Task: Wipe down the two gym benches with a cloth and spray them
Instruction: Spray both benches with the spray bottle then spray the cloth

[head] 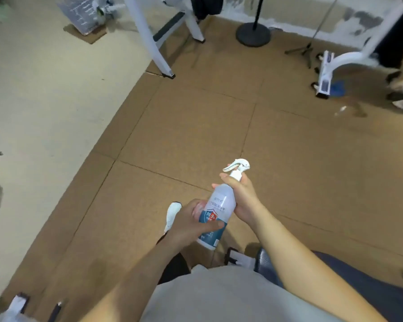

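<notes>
The spray bottle (215, 212) is held tilted above the brown floor mat (196, 126) — left hand (191, 223) wrapped round its lower body, right hand (243, 196) gripping near the white trigger neck. A blue cloth (337, 89) lies far right.
</notes>
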A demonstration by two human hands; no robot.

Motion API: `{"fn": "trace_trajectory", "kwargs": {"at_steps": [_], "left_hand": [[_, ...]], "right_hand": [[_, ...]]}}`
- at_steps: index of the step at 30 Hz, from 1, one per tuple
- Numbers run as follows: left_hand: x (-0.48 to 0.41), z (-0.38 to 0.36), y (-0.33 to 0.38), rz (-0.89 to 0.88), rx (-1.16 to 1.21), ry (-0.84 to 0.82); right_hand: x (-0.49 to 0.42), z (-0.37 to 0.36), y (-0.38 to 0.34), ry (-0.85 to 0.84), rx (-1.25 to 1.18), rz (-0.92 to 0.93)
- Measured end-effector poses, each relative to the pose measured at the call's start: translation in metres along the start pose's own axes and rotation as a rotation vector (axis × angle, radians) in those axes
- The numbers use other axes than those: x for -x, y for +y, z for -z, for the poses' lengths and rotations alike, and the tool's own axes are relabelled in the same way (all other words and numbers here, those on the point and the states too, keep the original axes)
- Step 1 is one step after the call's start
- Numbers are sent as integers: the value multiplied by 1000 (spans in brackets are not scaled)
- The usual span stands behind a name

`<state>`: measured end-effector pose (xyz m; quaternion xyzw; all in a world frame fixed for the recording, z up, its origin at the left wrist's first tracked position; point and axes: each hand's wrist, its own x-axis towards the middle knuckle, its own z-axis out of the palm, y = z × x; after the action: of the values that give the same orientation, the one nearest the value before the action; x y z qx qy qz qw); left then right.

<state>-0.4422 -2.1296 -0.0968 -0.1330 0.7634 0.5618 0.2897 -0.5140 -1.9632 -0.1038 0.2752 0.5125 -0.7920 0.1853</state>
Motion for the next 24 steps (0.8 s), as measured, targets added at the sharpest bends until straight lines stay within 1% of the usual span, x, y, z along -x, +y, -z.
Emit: {"fn": "trace_trajectory", "kwargs": {"at_steps": [4,9,13,16,20,24], "left_hand": [[-74,6,40,-60,-155,-200],[-157,9,89,-55,-275,-511],[-201,-6,139,-151,-508,-742],[-223,-36,163,-215,-640,-885],[-246,-96,171,-227,-751,-1012],[-249,-174,182,-269,-824,-1127]], "right_hand": [[-27,22,-27,236,-194,67],[-46,38,-58,549,-470,129],[-52,55,-75,815,-618,214],[-46,79,-80,990,-733,254],[-36,119,-80,1214,-883,270],[-19,180,-68,1341,-1053,293]]}}
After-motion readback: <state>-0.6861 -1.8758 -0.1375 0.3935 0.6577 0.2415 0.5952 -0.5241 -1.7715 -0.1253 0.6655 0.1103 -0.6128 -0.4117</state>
